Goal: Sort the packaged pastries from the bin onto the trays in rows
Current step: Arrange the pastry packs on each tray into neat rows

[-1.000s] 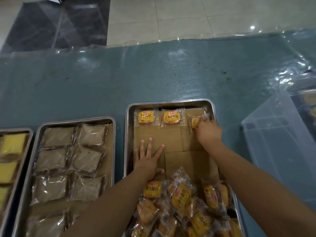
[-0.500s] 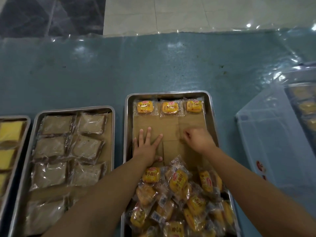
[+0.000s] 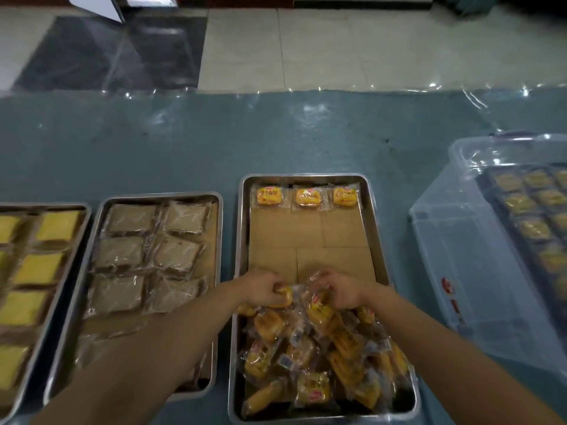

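Observation:
A steel tray [image 3: 378,228] lined with brown paper lies in front of me. Three yellow packaged pastries [image 3: 308,197] form a row along its far end. A loose heap of the same yellow packets [image 3: 322,360] fills its near half. My left hand [image 3: 260,288] grips one yellow packet [image 3: 283,297] at the far left edge of the heap. My right hand [image 3: 343,289] is curled round another packet [image 3: 319,308] at the heap's far edge, partly hiding it.
Left of this tray stand a tray of brown wrapped cakes [image 3: 147,253] and a tray of yellow cakes [image 3: 30,271]. A clear plastic bin [image 3: 478,259] with more pastries lies on the right. The blue table is covered with clear film.
Both hands drew back from the bare paper to the heap and closed on packets. The third pastry now lies in the far row. The camera tilted up.

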